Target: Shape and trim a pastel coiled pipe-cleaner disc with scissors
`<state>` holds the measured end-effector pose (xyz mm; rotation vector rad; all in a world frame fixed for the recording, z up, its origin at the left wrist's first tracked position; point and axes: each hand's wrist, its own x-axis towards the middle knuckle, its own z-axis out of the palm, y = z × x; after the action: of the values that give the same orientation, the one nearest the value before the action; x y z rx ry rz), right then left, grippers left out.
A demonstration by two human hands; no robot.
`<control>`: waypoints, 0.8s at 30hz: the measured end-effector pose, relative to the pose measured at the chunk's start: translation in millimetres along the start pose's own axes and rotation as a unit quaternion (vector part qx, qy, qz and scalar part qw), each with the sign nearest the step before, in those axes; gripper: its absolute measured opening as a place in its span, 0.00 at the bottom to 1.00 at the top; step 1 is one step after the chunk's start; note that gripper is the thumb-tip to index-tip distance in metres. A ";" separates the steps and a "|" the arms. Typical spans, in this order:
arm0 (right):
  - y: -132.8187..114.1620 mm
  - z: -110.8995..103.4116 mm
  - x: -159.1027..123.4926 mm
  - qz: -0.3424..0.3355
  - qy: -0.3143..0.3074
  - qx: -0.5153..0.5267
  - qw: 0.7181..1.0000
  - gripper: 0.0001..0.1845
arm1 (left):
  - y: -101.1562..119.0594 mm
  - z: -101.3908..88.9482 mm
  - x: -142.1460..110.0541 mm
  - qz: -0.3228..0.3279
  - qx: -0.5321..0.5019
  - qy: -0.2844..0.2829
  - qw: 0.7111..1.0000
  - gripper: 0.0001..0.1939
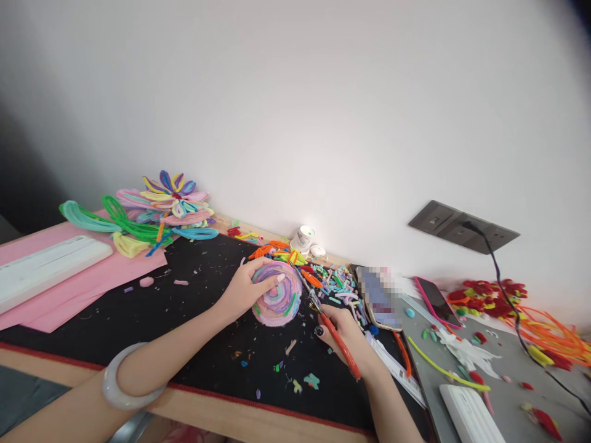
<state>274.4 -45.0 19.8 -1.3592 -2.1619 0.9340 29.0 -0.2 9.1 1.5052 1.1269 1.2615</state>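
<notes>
My left hand [261, 284] has its thumb on the face of a round, fuzzy disc [278, 307], coiled in a pink, purple and blue spiral like pipe cleaner. The other fingers sit at its upper left edge. Red-handled pliers [340, 344] are gripped in my right hand [344, 332], their metal jaws close to the disc's right edge; whether they touch it I cannot tell. Behind the disc lie orange and yellow fuzzy loops [277, 248]. Many short cut bits of pipe cleaner [339, 284] are heaped right of it.
A black mat [198, 344] covers the table's middle. Left are a pipe-cleaner flower [175, 197], pink sheets [133, 277] and a white bar-shaped device [55, 264]. A small white cup [303, 239] stands by the wall. Right are phones [381, 298] and a black cord [498, 271] hanging from the socket.
</notes>
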 end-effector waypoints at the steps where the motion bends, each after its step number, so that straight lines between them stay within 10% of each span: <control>1: 0.7 -0.1 0.1 0.002 0.000 0.001 1.000 0.25 | 0.1 -0.3 0.3 0.001 0.002 -0.003 1.000 0.13; 24: 7.1 -0.4 2.4 -0.008 0.118 0.018 0.993 0.21 | -5.5 -0.4 6.7 -0.025 -0.044 -0.052 0.997 0.22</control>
<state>278.0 -40.6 14.9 -1.3590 -1.9656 0.7601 28.5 7.6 5.3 1.4507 1.0224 1.1704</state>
